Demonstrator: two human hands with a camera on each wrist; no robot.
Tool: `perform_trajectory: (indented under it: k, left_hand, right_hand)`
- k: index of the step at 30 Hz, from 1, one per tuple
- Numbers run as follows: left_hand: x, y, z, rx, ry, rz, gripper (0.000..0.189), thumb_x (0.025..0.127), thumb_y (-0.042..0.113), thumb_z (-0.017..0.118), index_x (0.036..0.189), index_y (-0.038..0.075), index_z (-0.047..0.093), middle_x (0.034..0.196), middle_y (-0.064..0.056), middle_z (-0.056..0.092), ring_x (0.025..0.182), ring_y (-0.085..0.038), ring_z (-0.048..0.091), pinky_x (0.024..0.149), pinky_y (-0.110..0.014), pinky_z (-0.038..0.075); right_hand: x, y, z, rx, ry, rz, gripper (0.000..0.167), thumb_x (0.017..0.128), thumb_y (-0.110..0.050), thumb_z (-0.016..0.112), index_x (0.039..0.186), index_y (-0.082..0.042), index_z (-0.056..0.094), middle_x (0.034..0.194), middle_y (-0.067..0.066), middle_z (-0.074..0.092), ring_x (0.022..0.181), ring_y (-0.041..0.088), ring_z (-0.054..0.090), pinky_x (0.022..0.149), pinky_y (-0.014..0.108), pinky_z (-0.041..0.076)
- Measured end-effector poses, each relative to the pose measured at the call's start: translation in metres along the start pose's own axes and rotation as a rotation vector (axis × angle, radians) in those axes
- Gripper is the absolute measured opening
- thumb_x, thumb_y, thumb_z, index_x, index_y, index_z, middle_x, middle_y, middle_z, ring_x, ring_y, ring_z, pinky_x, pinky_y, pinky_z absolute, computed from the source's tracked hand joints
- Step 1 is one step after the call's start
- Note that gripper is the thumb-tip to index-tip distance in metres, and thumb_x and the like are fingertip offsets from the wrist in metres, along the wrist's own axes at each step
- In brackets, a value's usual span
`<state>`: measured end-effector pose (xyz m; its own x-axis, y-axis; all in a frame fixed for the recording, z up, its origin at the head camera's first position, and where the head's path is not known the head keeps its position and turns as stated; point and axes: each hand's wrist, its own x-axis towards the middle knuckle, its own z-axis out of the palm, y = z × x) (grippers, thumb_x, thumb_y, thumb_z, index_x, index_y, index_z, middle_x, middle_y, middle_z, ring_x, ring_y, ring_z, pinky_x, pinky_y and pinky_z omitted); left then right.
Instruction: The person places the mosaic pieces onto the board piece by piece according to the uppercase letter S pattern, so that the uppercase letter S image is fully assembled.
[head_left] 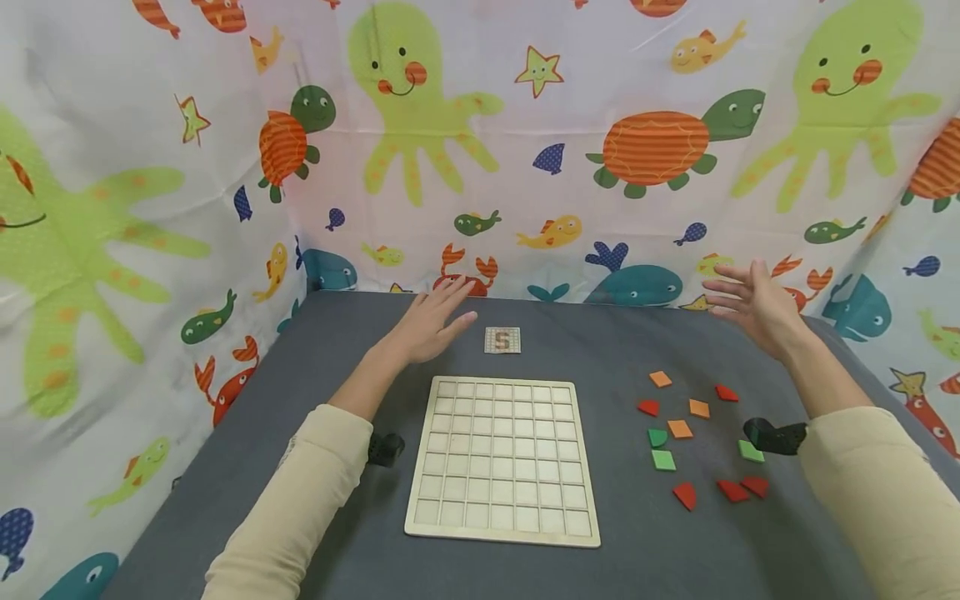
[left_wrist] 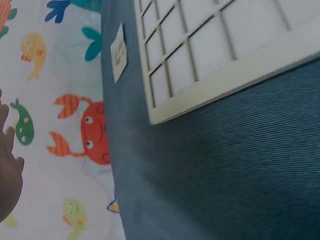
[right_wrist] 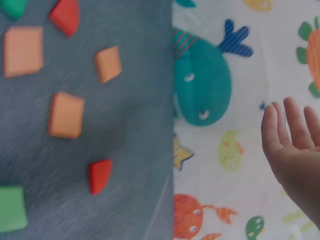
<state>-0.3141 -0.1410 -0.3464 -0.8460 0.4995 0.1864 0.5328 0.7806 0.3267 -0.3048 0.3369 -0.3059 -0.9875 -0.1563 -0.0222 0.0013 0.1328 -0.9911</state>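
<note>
My left hand (head_left: 433, 323) hovers over the table beyond the board's far left corner, fingers straight and holding nothing. My right hand (head_left: 757, 307) is raised above the table's far right part, palm turned inward, fingers relaxed and bare. Between the arms lies a pale wooden grid board (head_left: 504, 538) whose square cells hold no pieces. Behind it rests a small card (head_left: 502, 340) with a brown S-like pattern on a grid. To the board's right lie several loose tiles: orange squares (head_left: 680, 429), red quarter-round pieces (head_left: 685, 496), a dark green piece (head_left: 657, 437) and light green squares (head_left: 663, 460).
A dark grey cloth (head_left: 525, 575) covers the table. A white curtain (head_left: 510, 108) printed with sea animals stands along the back and both sides. Dark wrist cameras (head_left: 774, 437) stick out from both sleeves, the right one near a light green tile.
</note>
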Motion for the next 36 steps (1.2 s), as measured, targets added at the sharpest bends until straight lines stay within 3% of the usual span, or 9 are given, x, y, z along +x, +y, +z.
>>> perform_trajectory:
  k: [5,10,16,20,23,25,30,34,36]
  left_hand:
    - [-0.006,-0.002,0.014,-0.018,-0.026,0.025,0.062,0.103,0.045,0.034,0.155,0.019,0.014,0.159,0.000,0.007,0.144,-0.021,-0.001,0.113,-0.049,-0.002]
    - [-0.019,-0.008,0.027,-0.032,-0.081,0.055,0.062,0.102,0.046,0.035,0.155,0.018,0.016,0.159,-0.003,0.010,0.144,-0.023,0.003,0.113,-0.049,0.000]
    - [-0.038,-0.016,0.038,-0.007,-0.174,0.105,0.065,0.101,0.048,0.038,0.154,0.015,0.020,0.157,-0.006,0.017,0.143,-0.028,0.011,0.111,-0.055,0.010]
    - [-0.048,-0.019,0.041,-0.020,-0.242,0.113,0.072,0.097,0.053,0.045,0.153,0.013,0.023,0.157,-0.009,0.019,0.142,-0.031,0.018,0.110,-0.056,0.016]
    - [-0.053,-0.020,0.043,-0.057,-0.282,0.092,0.079,0.092,0.057,0.053,0.153,0.014,0.026,0.156,-0.009,0.020,0.141,-0.031,0.021,0.109,-0.056,0.020]
    - [-0.056,-0.021,0.045,-0.082,-0.307,0.072,0.082,0.089,0.059,0.056,0.152,0.015,0.028,0.156,-0.009,0.021,0.141,-0.030,0.021,0.108,-0.056,0.022]
    - [-0.059,-0.024,0.052,-0.125,-0.338,0.041,0.082,0.087,0.059,0.059,0.151,0.016,0.031,0.154,-0.010,0.026,0.140,-0.029,0.023,0.107,-0.054,0.026]
    - [-0.063,-0.026,0.051,-0.182,-0.319,0.026,0.080,0.087,0.050,0.066,0.149,0.011,0.034,0.151,-0.013,0.030,0.139,-0.032,0.025,0.106,-0.054,0.027]
    - [-0.065,-0.027,0.050,-0.204,-0.316,0.016,0.079,0.087,0.046,0.068,0.149,0.009,0.034,0.151,-0.014,0.031,0.138,-0.033,0.027,0.106,-0.053,0.028]
  right_hand:
    - [-0.007,0.020,-0.015,0.047,-0.036,0.035,0.095,0.088,-0.068,0.025,0.152,0.000,0.008,0.106,-0.016,0.059,0.094,0.000,0.059,0.079,0.018,0.049]
    - [-0.013,0.035,-0.024,0.141,-0.082,0.071,0.088,0.093,-0.062,0.027,0.152,0.000,0.006,0.103,-0.014,0.063,0.093,0.003,0.062,0.078,0.020,0.050]
    - [-0.018,0.048,-0.031,0.190,-0.044,0.191,0.095,0.090,-0.065,0.032,0.151,0.000,-0.001,0.097,-0.012,0.066,0.089,0.005,0.064,0.079,0.023,0.052]
    - [-0.024,0.064,-0.037,0.151,-0.049,0.242,0.095,0.091,-0.064,0.033,0.151,0.000,-0.003,0.096,-0.015,0.066,0.089,0.003,0.064,0.080,0.024,0.051]
    - [-0.026,0.077,-0.040,0.036,-0.055,0.272,0.094,0.091,-0.064,0.033,0.151,0.000,-0.001,0.104,-0.015,0.062,0.095,0.003,0.061,0.082,0.024,0.050]
    - [-0.027,0.084,-0.042,-0.040,-0.055,0.286,0.092,0.093,-0.063,0.032,0.152,0.000,0.000,0.121,0.000,0.058,0.110,0.012,0.056,0.086,0.024,0.049]
    - [-0.031,0.099,-0.047,-0.183,-0.072,0.308,0.078,0.101,-0.049,0.031,0.151,0.002,-0.001,0.151,0.031,0.014,0.134,0.038,0.027,0.099,0.034,0.042]
    - [-0.034,0.107,-0.050,-0.223,-0.072,0.324,0.064,0.105,-0.029,0.036,0.151,0.003,0.006,0.142,0.017,0.038,0.111,0.008,0.054,0.092,0.028,0.047]
    - [-0.034,0.109,-0.050,-0.239,-0.067,0.318,0.062,0.104,-0.024,0.040,0.151,0.003,0.009,0.140,0.011,0.040,0.097,-0.007,0.054,0.088,0.024,0.048]
